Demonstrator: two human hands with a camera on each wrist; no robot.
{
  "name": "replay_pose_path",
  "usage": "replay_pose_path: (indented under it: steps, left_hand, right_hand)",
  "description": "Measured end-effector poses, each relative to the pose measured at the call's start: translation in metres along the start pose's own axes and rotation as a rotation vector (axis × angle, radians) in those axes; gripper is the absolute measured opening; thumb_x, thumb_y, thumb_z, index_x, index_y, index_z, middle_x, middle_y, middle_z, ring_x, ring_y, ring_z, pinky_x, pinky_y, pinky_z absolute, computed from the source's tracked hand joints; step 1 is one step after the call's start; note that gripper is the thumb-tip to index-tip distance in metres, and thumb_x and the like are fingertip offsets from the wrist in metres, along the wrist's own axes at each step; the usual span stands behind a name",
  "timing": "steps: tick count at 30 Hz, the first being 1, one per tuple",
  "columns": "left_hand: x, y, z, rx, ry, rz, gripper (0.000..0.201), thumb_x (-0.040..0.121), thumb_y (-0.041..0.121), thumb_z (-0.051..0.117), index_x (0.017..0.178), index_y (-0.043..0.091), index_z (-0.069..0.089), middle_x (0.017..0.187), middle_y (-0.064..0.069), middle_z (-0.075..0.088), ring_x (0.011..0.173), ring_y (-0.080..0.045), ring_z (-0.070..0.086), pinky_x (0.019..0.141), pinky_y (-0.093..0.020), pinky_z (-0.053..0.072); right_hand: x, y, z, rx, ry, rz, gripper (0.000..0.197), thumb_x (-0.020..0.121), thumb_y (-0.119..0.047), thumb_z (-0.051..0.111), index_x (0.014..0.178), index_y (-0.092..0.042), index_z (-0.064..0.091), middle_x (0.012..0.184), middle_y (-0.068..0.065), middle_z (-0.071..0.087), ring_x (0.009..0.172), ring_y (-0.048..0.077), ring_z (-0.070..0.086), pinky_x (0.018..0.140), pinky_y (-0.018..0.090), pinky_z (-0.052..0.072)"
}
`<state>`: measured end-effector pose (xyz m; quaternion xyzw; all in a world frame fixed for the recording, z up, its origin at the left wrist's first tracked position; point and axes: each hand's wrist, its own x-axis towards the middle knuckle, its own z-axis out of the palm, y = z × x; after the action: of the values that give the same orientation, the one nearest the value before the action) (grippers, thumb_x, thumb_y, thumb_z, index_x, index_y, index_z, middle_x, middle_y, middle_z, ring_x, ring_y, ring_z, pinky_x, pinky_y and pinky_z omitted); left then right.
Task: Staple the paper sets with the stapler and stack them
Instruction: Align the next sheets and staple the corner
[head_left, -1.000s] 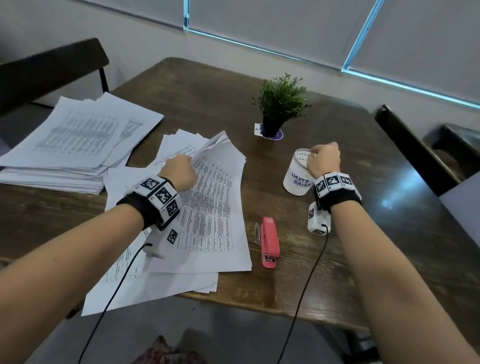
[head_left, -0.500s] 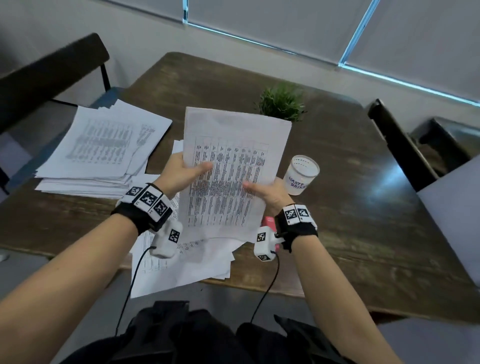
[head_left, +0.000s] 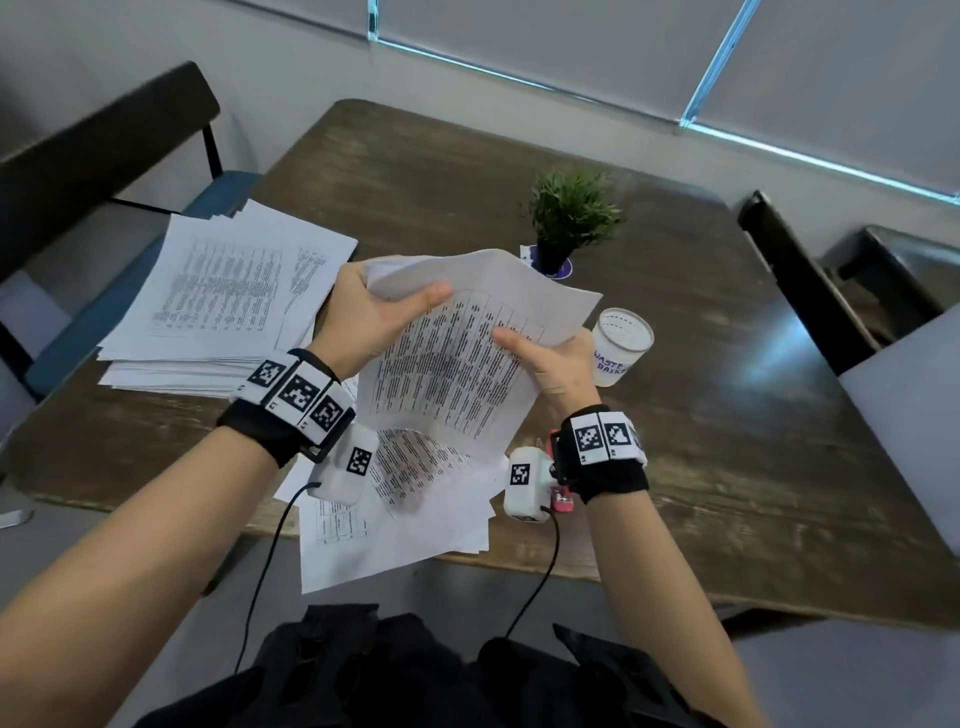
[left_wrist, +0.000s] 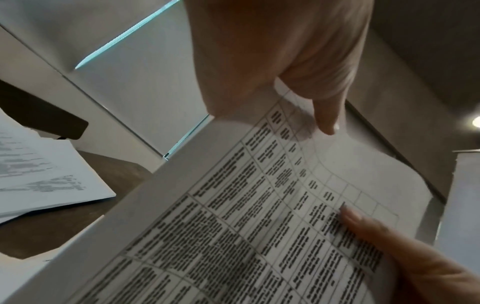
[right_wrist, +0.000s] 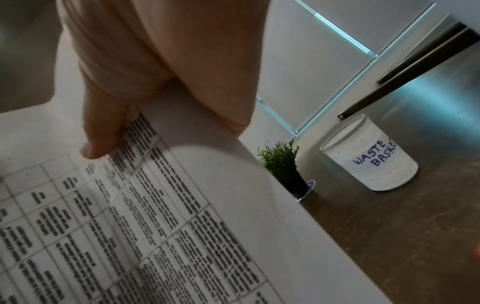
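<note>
At the centre of the head view both hands hold a printed paper set (head_left: 457, 358) raised above the tabletop (head_left: 701, 415). The left hand (head_left: 374, 317) grips its upper left edge, thumb on the top sheet; the right hand (head_left: 558, 364) pinches its right edge. The red stapler (head_left: 562, 500) lies mostly hidden behind the right wrist. A paper stack (head_left: 228, 301) sits at left, loose sheets (head_left: 400, 525) at the near edge, a cup marked "WASTE BASKET" (head_left: 621, 345) at right.
</note>
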<state>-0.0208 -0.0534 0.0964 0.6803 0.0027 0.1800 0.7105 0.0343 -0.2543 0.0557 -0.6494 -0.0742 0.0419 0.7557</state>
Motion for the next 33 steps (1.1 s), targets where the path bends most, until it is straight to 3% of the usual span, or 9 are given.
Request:
replay_pose_path:
  steps: [6,11,14,17,20,23,27,29,33]
  left_hand:
    - [0.006,-0.009,-0.007,-0.011,0.038,-0.023,0.024,0.076,0.016,0.080,0.096,0.017,0.067,0.089,0.004,0.071,0.080,-0.002,0.070,0.065,-0.016,0.053]
    - [0.000,-0.039,-0.011,0.028,0.017,-0.112,0.021,0.077,0.012,0.078,0.092,0.021,0.066,0.079,0.010,0.073,0.078,0.000,0.069,0.065,-0.018,0.055]
    - [-0.004,-0.050,-0.009,0.057,0.074,-0.114,0.023,0.077,0.014,0.078,0.091,0.025,0.065,0.084,0.010,0.071,0.078,0.002,0.069,0.071,-0.026,0.059]
    - [0.003,-0.037,-0.004,0.057,0.174,-0.085,0.017,0.077,0.020,0.080,0.084,0.027,0.065,0.072,0.014,0.070,0.067,0.005,0.068,0.061,-0.022,0.056]
    - [0.013,-0.016,-0.004,0.062,0.193,0.000,0.019,0.078,0.021,0.079,0.085,0.033,0.066,0.069,0.024,0.070,0.070,0.006,0.068,0.061,-0.016,0.054]
    - [0.015,-0.018,-0.006,0.106,0.209,0.000,0.016,0.076,0.031,0.080,0.085,0.029,0.068,0.072,0.018,0.071,0.071,0.004,0.068,0.059,-0.017,0.055]
    - [0.007,-0.061,-0.015,0.188,0.196,-0.117,0.033,0.077,0.032,0.078,0.099,0.010,0.069,0.078,0.006,0.069,0.063,0.001,0.065,0.060,-0.024,0.057]
    - [0.000,-0.082,-0.020,0.208,0.177,-0.151,0.035,0.076,0.033,0.078,0.099,0.007,0.070,0.082,0.003,0.072,0.064,0.001,0.065,0.062,-0.027,0.058]
    - [-0.010,-0.111,-0.023,0.258,0.154,-0.239,0.017,0.079,0.030,0.076,0.074,0.022,0.062,0.050,0.016,0.060,0.043,0.004,0.051,0.045,-0.019,0.042]
  right_hand:
    - [0.002,0.009,0.003,-0.013,0.008,0.005,0.034,0.065,-0.006,0.088,0.096,-0.005,0.074,0.102,0.018,0.073,0.100,0.036,0.069,0.091,0.056,0.052]
    - [-0.005,0.021,0.006,-0.079,0.034,0.039,0.030,0.069,0.006,0.081,0.093,-0.011,0.072,0.091,0.002,0.076,0.093,0.020,0.072,0.083,0.033,0.058]
    - [-0.009,0.027,0.009,-0.090,0.051,0.057,0.034,0.069,0.004,0.082,0.098,-0.007,0.071,0.093,0.004,0.075,0.093,0.020,0.072,0.084,0.036,0.058]
    - [-0.008,0.012,0.014,-0.088,0.073,-0.007,0.037,0.069,0.003,0.083,0.103,-0.002,0.069,0.097,0.008,0.075,0.094,0.021,0.072,0.084,0.037,0.058]
    - [0.000,-0.011,0.018,-0.082,0.062,-0.102,0.033,0.069,0.004,0.082,0.092,-0.014,0.068,0.088,-0.006,0.073,0.086,0.007,0.072,0.076,0.025,0.058]
    - [0.001,-0.011,0.023,-0.087,0.068,-0.120,0.035,0.070,0.007,0.080,0.084,-0.021,0.064,0.073,-0.016,0.070,0.076,-0.004,0.069,0.068,0.015,0.054]
    - [-0.009,0.021,0.026,-0.192,0.078,-0.017,0.027,0.069,0.000,0.084,0.075,-0.015,0.062,0.071,-0.008,0.069,0.070,0.005,0.068,0.078,0.030,0.057]
    - [-0.014,0.038,0.027,-0.239,0.112,0.039,0.032,0.070,-0.004,0.084,0.068,-0.016,0.055,0.072,-0.008,0.065,0.067,0.001,0.063,0.080,0.036,0.055]
    - [-0.017,0.062,0.027,-0.218,0.207,0.115,0.030,0.073,-0.008,0.082,0.070,-0.017,0.054,0.084,-0.006,0.067,0.086,0.009,0.067,0.079,0.031,0.054]
